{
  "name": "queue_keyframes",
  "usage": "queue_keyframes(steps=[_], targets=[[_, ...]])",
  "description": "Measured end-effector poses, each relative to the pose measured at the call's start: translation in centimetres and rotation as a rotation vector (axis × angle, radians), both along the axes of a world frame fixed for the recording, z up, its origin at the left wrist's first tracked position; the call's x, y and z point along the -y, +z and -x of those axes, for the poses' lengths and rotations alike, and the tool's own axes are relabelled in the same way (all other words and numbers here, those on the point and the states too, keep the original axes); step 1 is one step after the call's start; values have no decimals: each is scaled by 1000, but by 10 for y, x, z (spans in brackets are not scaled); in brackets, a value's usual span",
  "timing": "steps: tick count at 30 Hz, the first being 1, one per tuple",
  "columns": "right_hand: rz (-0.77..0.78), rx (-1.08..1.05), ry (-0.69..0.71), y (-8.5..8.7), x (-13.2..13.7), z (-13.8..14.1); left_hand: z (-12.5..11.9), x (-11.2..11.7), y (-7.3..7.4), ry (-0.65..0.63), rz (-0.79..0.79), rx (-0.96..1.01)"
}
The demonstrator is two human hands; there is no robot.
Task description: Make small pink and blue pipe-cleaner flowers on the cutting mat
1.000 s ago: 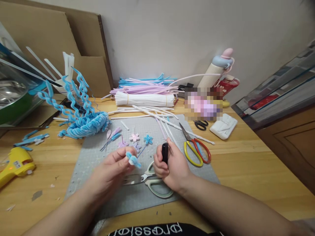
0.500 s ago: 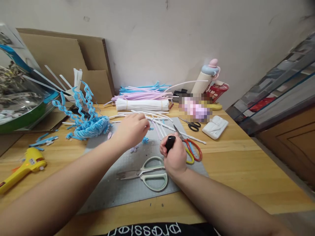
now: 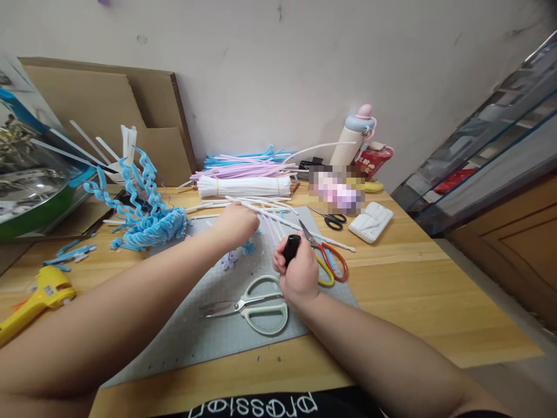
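Note:
My left hand [image 3: 240,225] reaches over the grey mat [image 3: 174,325] beside the white pipe cleaners, with its fingers curled closed and downward; whatever they hold is hidden behind the hand. Wrapped round a black handle [image 3: 291,248] is my right hand [image 3: 300,270]; the rest of that tool is out of sight. Below the hands, scissors with pale green handles [image 3: 265,307] lie spread on the mat. A small purple flower [image 3: 228,261] and a small blue flower [image 3: 249,248] rest between the hands. Red-handled scissors [image 3: 335,261] and a yellow handle [image 3: 326,273] lie just right of my right hand.
Bundles of white pipe cleaners [image 3: 243,186] and purple ones [image 3: 243,170] lie by the wall. A curly blue pipe-cleaner piece [image 3: 152,226] and a yellow glue gun [image 3: 47,290] are at left. Black scissors [image 3: 335,222], a white case [image 3: 371,222] and a bottle [image 3: 348,142] stand right.
The view has shifted slightly, so most things sit a little further left. My left hand has turned, hiding its fingertips, and the flowers show more clearly. My right hand keeps its grip on the black handle.

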State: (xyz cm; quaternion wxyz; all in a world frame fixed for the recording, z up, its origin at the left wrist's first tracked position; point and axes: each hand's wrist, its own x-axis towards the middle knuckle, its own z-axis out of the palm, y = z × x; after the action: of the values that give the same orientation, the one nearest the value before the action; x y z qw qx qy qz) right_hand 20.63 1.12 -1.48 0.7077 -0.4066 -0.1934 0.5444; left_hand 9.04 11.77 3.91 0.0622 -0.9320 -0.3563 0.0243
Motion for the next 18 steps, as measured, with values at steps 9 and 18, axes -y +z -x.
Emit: queue_keyframes(steps=[9,18], targets=[[-8,653,-126,9,-42,-45,58,55,40,215,71,428],[170,1396,11,8,-77,-114,96,103,-9,183,145,654]])
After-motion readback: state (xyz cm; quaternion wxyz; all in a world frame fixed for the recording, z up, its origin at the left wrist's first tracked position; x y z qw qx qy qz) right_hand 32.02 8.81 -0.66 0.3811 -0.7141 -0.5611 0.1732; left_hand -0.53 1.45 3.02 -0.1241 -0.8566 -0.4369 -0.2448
